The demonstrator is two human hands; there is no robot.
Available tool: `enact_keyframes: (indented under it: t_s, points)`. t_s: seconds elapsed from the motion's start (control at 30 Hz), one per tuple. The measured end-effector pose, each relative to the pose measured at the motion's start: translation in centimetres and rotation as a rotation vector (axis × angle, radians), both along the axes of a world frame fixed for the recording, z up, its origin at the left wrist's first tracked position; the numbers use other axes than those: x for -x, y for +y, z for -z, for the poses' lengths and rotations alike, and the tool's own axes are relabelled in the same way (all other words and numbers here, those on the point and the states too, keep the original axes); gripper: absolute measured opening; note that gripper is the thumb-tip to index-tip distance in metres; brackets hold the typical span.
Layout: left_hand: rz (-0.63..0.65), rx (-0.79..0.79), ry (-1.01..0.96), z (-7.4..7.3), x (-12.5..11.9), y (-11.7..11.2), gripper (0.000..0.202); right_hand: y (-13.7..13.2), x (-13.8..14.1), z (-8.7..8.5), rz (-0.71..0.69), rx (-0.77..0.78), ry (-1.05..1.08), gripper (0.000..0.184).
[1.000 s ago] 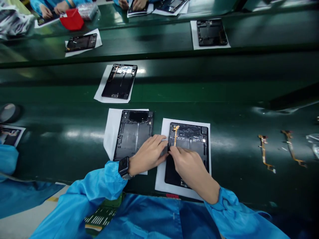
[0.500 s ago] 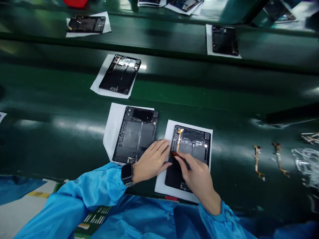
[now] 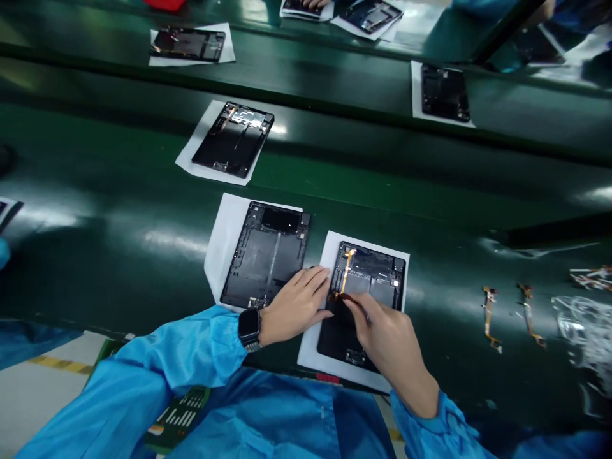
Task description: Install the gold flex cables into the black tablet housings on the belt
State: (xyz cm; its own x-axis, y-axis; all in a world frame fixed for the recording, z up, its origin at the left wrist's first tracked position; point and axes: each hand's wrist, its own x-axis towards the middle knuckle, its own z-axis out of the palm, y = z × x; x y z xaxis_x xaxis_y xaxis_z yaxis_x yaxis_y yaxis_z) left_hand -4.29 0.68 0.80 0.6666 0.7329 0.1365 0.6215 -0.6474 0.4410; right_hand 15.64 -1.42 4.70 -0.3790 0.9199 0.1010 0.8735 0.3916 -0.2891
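My right hand (image 3: pixel 394 335) pinches a thin reddish-brown tool (image 3: pixel 350 298), mostly hidden by the fingers. Its tip meets the lower end of an orange flex cable (image 3: pixel 346 271) along the left side of an opened tablet housing (image 3: pixel 335 335). White paper (image 3: pixel 310 354) lies under this housing. Fingers outstretched, my left hand (image 3: pixel 296 306) rests at the housing's left edge and holds nothing. Beneath that hand and wrist, a second opened tablet housing (image 3: pixel 248 268) is partly covered.
Two loose flex cables (image 3: pixel 488 319) lie to the right, near a heap of clear plastic pieces (image 3: pixel 586 328). Another tablet housing (image 3: pixel 234 140) sits farther back on the green bench (image 3: pixel 119 191). A dark bar (image 3: pixel 554 236) juts in from the right.
My right hand and the tool's tip have shifted slightly right at the cable's lower end. The left hand stays by the housing. The camera view has shifted, and a co-worker's hand now shows at the top.
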Motion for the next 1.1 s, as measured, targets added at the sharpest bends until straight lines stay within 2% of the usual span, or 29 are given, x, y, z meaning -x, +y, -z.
enact_keyframes:
  t_s: [0.23, 0.37, 0.47, 0.67, 0.73, 0.8, 0.87, 0.9, 1.0, 1.1]
  points:
    - [0.005, 0.015, -0.001, 0.1, 0.0, 0.1, 0.056, 0.2, 2.2, 1.1, 0.014, -0.015, -0.066, 0.023]
    - [-0.005, 0.027, -0.021, -0.1, 0.1, -0.1, 0.056, -0.2, 2.2, 1.6, 0.075, 0.024, 0.036, 0.022]
    - [-0.024, 0.011, 0.012, -0.6, -0.1, 0.1, 0.063, -0.6, 0.2, 1.6, 0.217, 0.099, 0.365, 0.019]
    - [0.047, -0.094, 0.229, -1.6, -1.6, 1.4, 0.062, -1.0, -5.8, 1.6, 0.752, 0.186, 1.338, 0.018]
    - [0.051, -0.127, 0.295, -1.7, -2.2, 1.8, 0.063, -0.9, -7.5, 1.7, 0.82, 0.261, 1.561, 0.018]
    - [0.06, -0.155, 0.356, -1.9, -2.7, 2.1, 0.063, -1.0, -9.1, 1.6, 0.845, 0.366, 1.687, 0.018]
    - [0.079, -0.179, 0.393, -2.2, -3.2, 2.3, 0.062, -1.2, -10.5, 1.5, 0.864, 0.392, 1.703, 0.019]
    - [0.093, -0.187, 0.397, -2.4, -3.3, 2.4, 0.06, -1.3, -11.1, 1.5, 0.871, 0.352, 1.657, 0.02]
    - [0.109, -0.192, 0.342, -3.1, -3.6, 3.7, 0.041, -2.0, -12.7, 1.4, 0.856, 0.165, 1.311, 0.022]
    - [0.04, -0.201, 0.228, -3.3, -4.1, 6.8, 0.027, -3.0, -13.6, 0.9, 0.81, 0.028, 0.933, 0.028]
